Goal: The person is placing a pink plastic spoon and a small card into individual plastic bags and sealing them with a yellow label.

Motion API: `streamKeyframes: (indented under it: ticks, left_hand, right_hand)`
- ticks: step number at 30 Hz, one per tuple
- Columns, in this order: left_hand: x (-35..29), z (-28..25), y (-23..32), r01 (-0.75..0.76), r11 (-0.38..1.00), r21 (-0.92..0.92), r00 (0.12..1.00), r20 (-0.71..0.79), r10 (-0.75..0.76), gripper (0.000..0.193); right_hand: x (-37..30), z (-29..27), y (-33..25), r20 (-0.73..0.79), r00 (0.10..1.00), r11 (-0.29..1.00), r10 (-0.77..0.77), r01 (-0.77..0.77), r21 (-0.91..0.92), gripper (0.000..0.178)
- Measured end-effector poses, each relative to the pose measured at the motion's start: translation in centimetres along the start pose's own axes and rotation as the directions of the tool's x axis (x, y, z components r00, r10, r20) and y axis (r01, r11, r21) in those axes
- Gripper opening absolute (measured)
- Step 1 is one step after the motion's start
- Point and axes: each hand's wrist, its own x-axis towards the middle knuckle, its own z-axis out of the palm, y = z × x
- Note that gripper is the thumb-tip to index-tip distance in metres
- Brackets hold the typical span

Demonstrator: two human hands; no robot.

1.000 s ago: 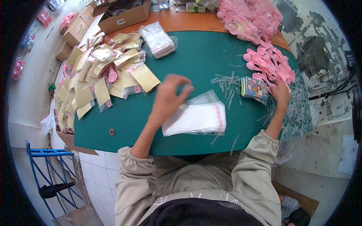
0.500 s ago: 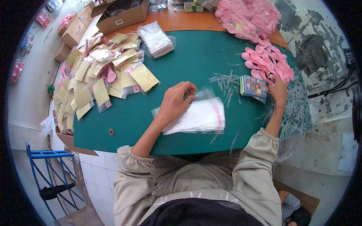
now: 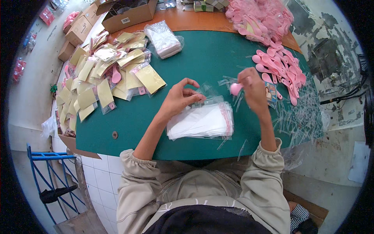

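Observation:
A pink plastic spoon (image 3: 235,89) is in my right hand (image 3: 253,91), which is in the air just right of the bag stack, its bowl pointing left. My left hand (image 3: 180,100) pinches the mouth of a clear plastic bag (image 3: 210,93) at the upper edge of a stack of clear bags (image 3: 200,121). Behind my right hand, partly hidden, lies a stack of printed cards (image 3: 271,94). Farther right is a heap of loose pink spoons (image 3: 282,68).
Packed bags with yellowish cards (image 3: 104,93) and pink spoons pile up at the left. A bundle of clear bags (image 3: 163,41) lies behind. Thin clear plastic strips (image 3: 298,117) litter the right edge. An open cardboard box (image 3: 128,19) and bagged pink spoons (image 3: 261,15) stand at the back.
My right hand has come left from the spoon heap and cards, now carrying a pink spoon. My left hand has shifted slightly, its fingers more spread above the bag's edge.

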Motion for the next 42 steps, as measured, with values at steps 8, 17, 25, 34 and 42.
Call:
streamKeyframes:
  ticks: [8, 17, 25, 34, 42]
  left_hand:
    - [-0.2, -0.1, 0.4, -0.019, 0.999, -0.049, 0.999, -0.047, 0.017, 0.028]
    - [-0.3, -1.4, 0.4, -0.043, 0.984, 0.174, 0.996, -0.07, 0.056, 0.033]
    - [-1.3, -3.2, 2.5, -0.094, 0.996, 0.006, 0.979, -0.182, 0.093, 0.036]
    - [-1.1, -3.4, 2.0, -0.07, 0.996, 0.053, 0.983, -0.168, 0.078, 0.033]
    - [-0.7, -3.1, 1.3, -0.111, 0.989, 0.097, 0.971, -0.202, 0.129, 0.029]
  right_hand:
    - [0.0, -1.6, -1.7, 0.245, 0.907, 0.836, 0.343, -0.413, 0.36, 0.01]
    - [0.0, 0.0, -1.8, 0.235, 0.938, 0.963, 0.253, -0.268, 0.035, 0.012]
    - [1.1, 5.1, -1.5, 0.247, 0.959, 0.96, -0.136, 0.189, -0.206, 0.016]
    - [2.1, 5.0, -1.3, 0.141, 0.987, 0.995, 0.08, -0.087, 0.046, 0.018]
    - [2.4, 1.2, -2.0, 0.17, 0.969, 0.953, 0.179, -0.214, 0.217, 0.019]
